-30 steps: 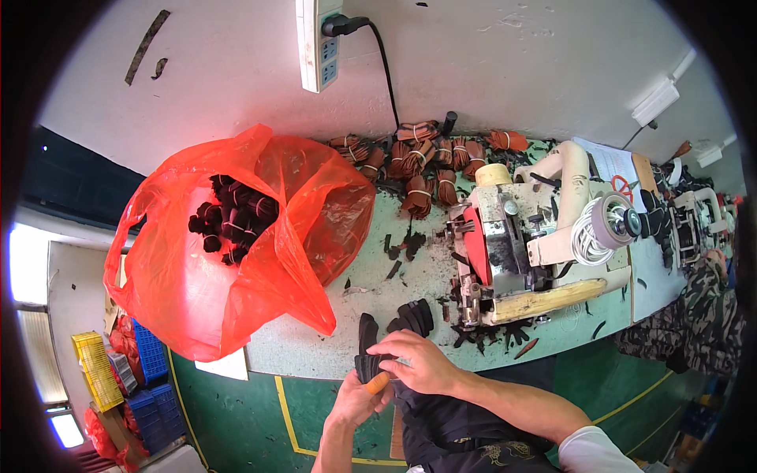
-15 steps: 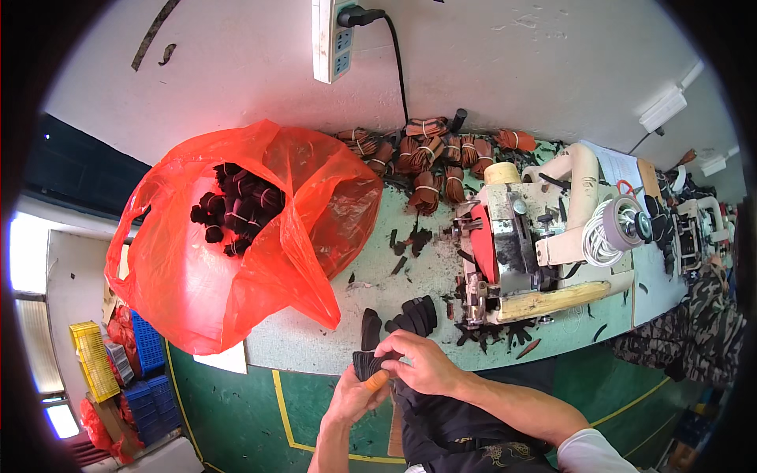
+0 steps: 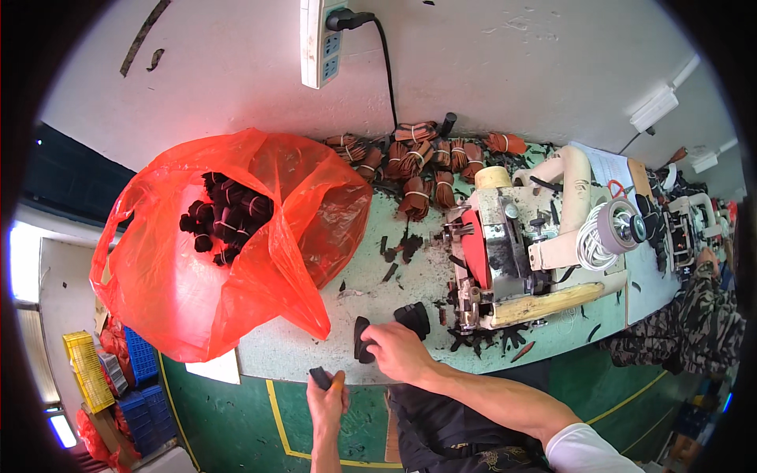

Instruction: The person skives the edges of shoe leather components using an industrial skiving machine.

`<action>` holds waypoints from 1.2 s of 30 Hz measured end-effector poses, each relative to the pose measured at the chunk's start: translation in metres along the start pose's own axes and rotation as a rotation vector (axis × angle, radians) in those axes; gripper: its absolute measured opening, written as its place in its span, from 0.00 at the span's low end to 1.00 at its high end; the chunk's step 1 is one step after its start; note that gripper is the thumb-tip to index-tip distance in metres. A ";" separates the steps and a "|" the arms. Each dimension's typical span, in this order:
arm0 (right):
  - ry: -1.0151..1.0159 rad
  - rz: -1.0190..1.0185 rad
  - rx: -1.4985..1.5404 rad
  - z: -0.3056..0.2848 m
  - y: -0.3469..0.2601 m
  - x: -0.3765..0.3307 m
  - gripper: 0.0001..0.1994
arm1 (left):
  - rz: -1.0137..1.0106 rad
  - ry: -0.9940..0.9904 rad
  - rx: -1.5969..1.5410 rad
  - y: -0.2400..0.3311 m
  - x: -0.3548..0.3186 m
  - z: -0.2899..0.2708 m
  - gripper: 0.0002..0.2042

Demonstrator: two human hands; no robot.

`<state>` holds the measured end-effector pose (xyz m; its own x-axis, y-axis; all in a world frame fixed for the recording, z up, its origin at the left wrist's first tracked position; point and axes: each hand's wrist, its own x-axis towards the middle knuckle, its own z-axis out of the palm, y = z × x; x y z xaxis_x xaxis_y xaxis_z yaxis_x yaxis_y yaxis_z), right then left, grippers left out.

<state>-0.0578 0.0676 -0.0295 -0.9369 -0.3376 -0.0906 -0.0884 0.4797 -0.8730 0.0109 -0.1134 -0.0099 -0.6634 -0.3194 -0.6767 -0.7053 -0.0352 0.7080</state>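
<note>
Head view, read from left to right. At the far left, below the table edge, stacked yellow and blue plastic crates (image 3: 118,370) stand on the floor, out of the way of the working surface. A large translucent red plastic bag (image 3: 229,252) sits slumped on the pale green table (image 3: 378,299), its mouth spread open towards the person so that the bundled black strap pieces (image 3: 225,221) inside lie within reach. A white paper sheet (image 3: 211,367) hangs over the table edge just under the bag; nothing on it can be made out. On the wall above, a white power strip (image 3: 318,43) carries a black plug and cable running down behind the table.

The left hand (image 3: 327,398) is held off the table edge, fingers curled around a small dark piece with an orange tip (image 3: 325,380); what it is cannot be told. The right hand (image 3: 398,351) rests palm down near the front edge, fingers loosely bent over flat black cut pieces (image 3: 363,337), touching them; whether it grips them cannot be told.

Along the wall lie brown strap bundles tied with pale bands (image 3: 418,165), stored behind the working area. To the right stands a cream-coloured bench machine with a red panel (image 3: 520,252), black offcuts scattered about its base.
</note>
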 end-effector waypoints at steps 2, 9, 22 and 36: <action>-0.008 -0.018 -0.084 0.003 0.001 0.007 0.10 | -0.030 0.025 0.029 0.008 -0.005 0.007 0.10; -0.071 0.007 0.261 -0.013 -0.034 -0.009 0.14 | 0.322 -0.096 0.251 0.013 -0.007 0.030 0.20; -0.123 0.372 0.748 -0.041 -0.027 -0.033 0.13 | 0.298 -0.612 0.521 0.061 -0.022 0.051 0.46; -0.182 0.504 1.130 -0.044 -0.007 -0.043 0.06 | 0.138 -0.443 0.345 0.064 -0.032 0.049 0.30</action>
<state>-0.0314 0.1141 0.0018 -0.7140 -0.4687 -0.5202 0.6899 -0.3446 -0.6366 -0.0253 -0.0592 0.0467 -0.7437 0.1308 -0.6556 -0.5964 0.3132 0.7391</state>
